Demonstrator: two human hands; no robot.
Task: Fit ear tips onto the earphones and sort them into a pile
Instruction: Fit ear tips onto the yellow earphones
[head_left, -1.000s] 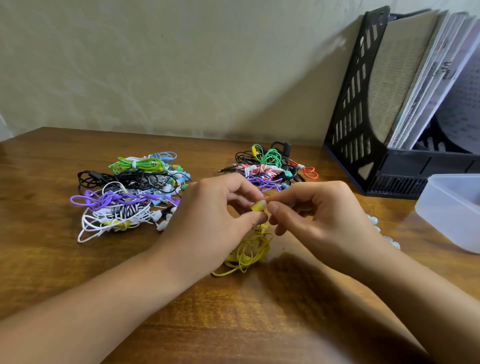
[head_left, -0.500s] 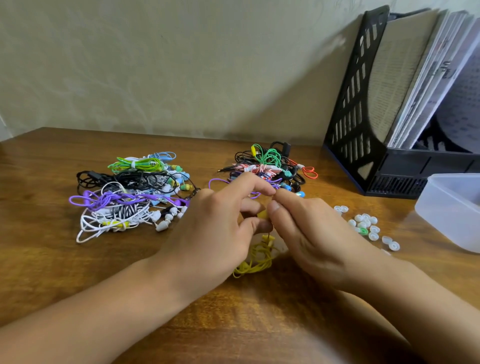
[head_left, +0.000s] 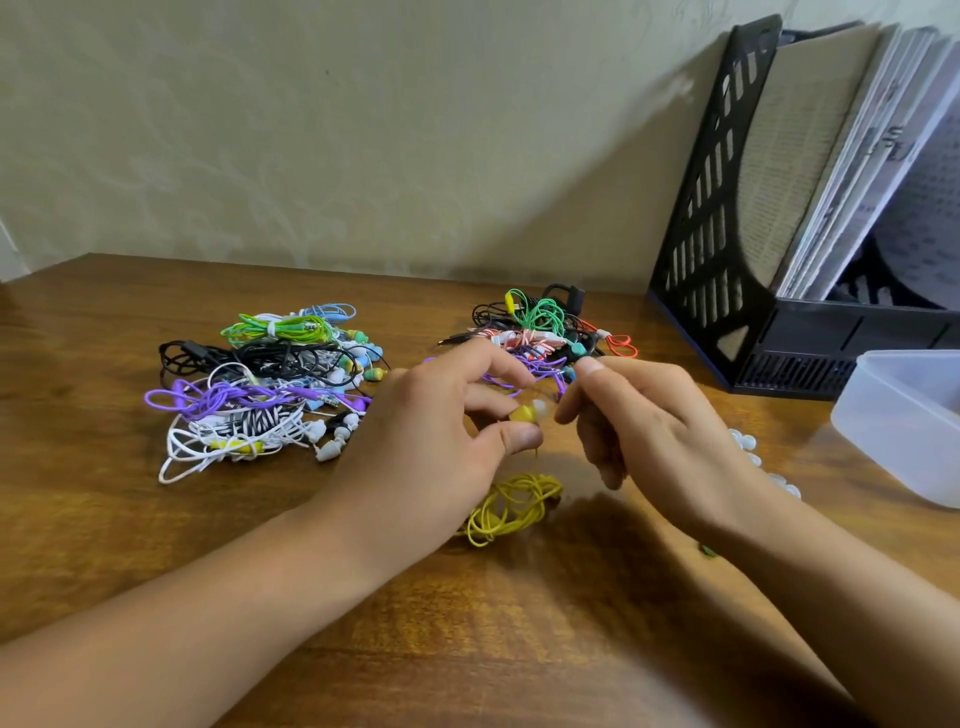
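A small yellow plastic earbud (head_left: 521, 414) is held at the centre of the frame, above the worktop, with a translucent white silicone ear tip (head_left: 540, 406) seated on or against its nozzle; whether the tip is fully home cannot be told. The earbud is pinched between thumb and a finger of the left hand (head_left: 441, 441). The right hand (head_left: 644, 426) is just right of the tip, its fingers loosely curled, index finger and thumb close to the tip; no firm hold on it is visible.

Handling judgement: the earbud is taken to be light and rigid, best gripped on the hard body, not the cord. The ear tip is taken to be soft, elastic and slippery, easily dropped; it should be held by its skirt and rolled over the nozzle lip.

The thin yellow cord (head_left: 511, 506) hangs down and lies coiled on the brown wooden worktop (head_left: 104, 519), below the hands.

Left of centre, a pile of bundled earphones in mixed colours (head_left: 260, 384) is noted; a second tangled pile (head_left: 540, 327) lies behind the hands. Loose white ear tips (head_left: 743, 441) show right of the right hand. A translucent plastic container (head_left: 904, 415) and a black slotted file holder (head_left: 727, 218) occupy the right.
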